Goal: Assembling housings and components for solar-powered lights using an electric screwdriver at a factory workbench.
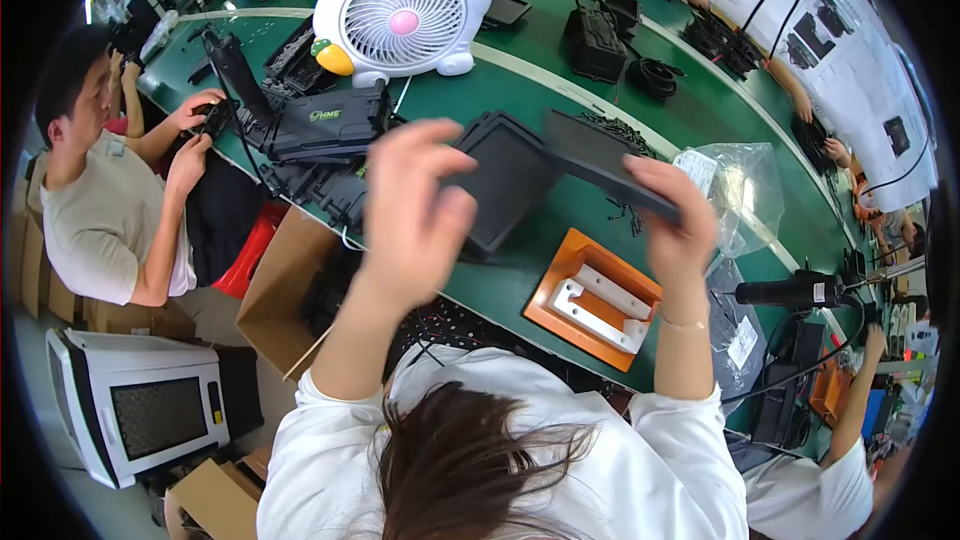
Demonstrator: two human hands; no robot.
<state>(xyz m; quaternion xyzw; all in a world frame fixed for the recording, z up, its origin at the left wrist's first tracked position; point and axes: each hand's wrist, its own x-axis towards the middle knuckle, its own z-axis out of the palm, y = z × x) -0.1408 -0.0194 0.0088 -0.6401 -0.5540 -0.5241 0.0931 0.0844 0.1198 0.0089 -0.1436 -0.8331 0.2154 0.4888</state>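
Note:
My right hand [682,220] grips the near end of a flat black rectangular panel [598,152], raised and tilted above the bench. My left hand [418,205] is in the air with its fingers apart and nothing in them; it is slightly blurred. Between the two hands a shallow black rectangular tray-like part [505,180] lies on the green bench. Small dark screws [632,135] are heaped behind the panel, and several more are scattered beneath it. Close to my right wrist sits an orange block [545,302] with white rails [598,315] fixed on it.
A white cartoon-shaped fan [402,23] stands at the back. Black cases [325,123] are stacked to the left, near a seated co-worker [115,180]. Clear plastic bags [750,190] lie at the right beside a black cylindrical tool [790,292]. An open cardboard box [275,285] stands below the bench edge.

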